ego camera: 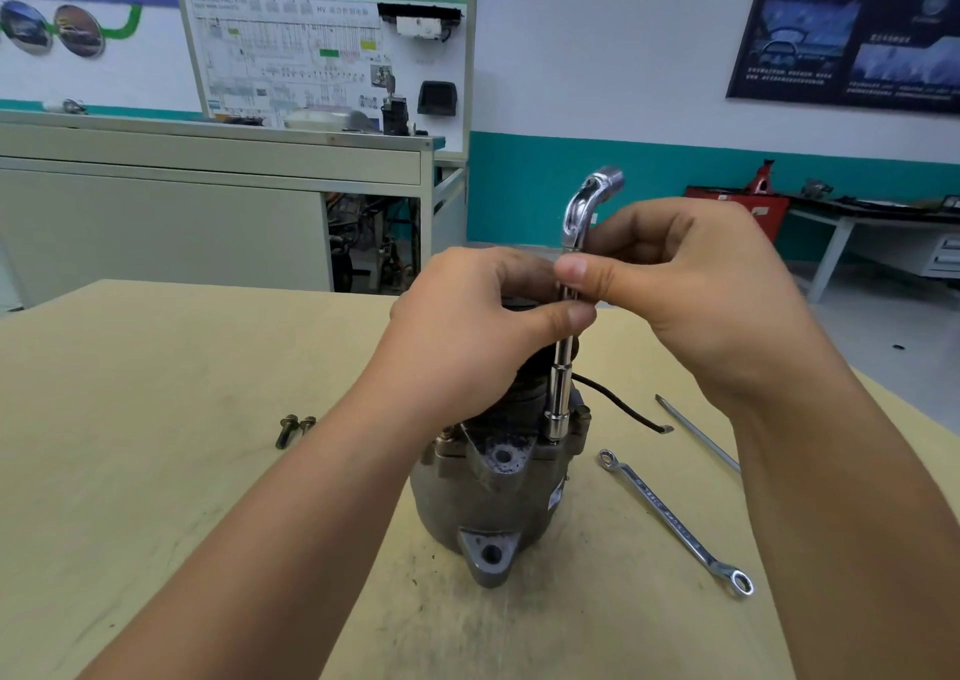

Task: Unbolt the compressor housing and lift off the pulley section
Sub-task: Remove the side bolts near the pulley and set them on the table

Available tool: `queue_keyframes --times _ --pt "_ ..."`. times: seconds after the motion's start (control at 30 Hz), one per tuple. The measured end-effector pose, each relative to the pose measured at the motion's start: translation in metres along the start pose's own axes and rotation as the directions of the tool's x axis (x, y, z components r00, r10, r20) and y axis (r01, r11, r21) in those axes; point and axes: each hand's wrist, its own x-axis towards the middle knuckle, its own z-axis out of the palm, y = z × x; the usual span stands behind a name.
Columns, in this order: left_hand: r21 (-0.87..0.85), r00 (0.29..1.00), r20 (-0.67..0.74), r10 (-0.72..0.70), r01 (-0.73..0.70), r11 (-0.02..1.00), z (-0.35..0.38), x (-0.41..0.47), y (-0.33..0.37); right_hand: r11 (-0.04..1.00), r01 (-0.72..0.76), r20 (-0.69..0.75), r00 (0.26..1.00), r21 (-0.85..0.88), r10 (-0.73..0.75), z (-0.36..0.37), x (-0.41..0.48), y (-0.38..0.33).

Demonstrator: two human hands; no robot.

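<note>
Fingers (576, 269) of left hand (467, 326) and right hand (691, 284) both pinched on socket wrench (563, 367) shaft, axis near vertical, left lower and nearer the compressor housing (493, 502) straight below, socket down over a rear-right bolt, probably seated; pulley section (527, 396) mostly behind left hand.

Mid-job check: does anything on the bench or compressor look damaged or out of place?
The thin black wire trailing from the grey metal compressor ends loose on the tan wooden tabletop, its tip apparently cut and bare. Two loose dark flanged bolts lie together at left. Nothing else stands out.
</note>
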Motion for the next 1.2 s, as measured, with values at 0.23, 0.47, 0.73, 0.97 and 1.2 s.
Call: queue_keyframes --times 0.23,0.47,0.73,0.97,1.2 --pt "-0.011 0.999 0.035 0.028 -0.028 1.000 -0.004 0.003 -0.006 0.998 0.005 0.116 0.993 0.065 -0.012 -0.004 0.000 0.000" --pt "-0.051 0.999 0.046 0.029 -0.027 0.998 -0.003 0.003 -0.007 0.991 -0.025 0.212 0.977 0.134 -0.004 -0.004 -0.001 0.000" --pt "-0.008 0.996 -0.073 -0.049 0.048 0.999 0.004 0.001 0.000 0.995 0.014 0.142 0.990 0.101 -0.028 -0.005 -0.001 0.001" --pt "0.011 0.992 -0.107 -0.062 0.063 0.998 0.006 0.000 0.003 0.992 0.053 0.059 0.996 0.117 -0.060 -0.002 0.001 0.003" --pt "0.042 0.999 0.050 0.021 -0.023 0.999 -0.004 0.002 -0.001 0.986 0.075 0.108 0.990 0.147 -0.091 -0.001 0.000 0.000"
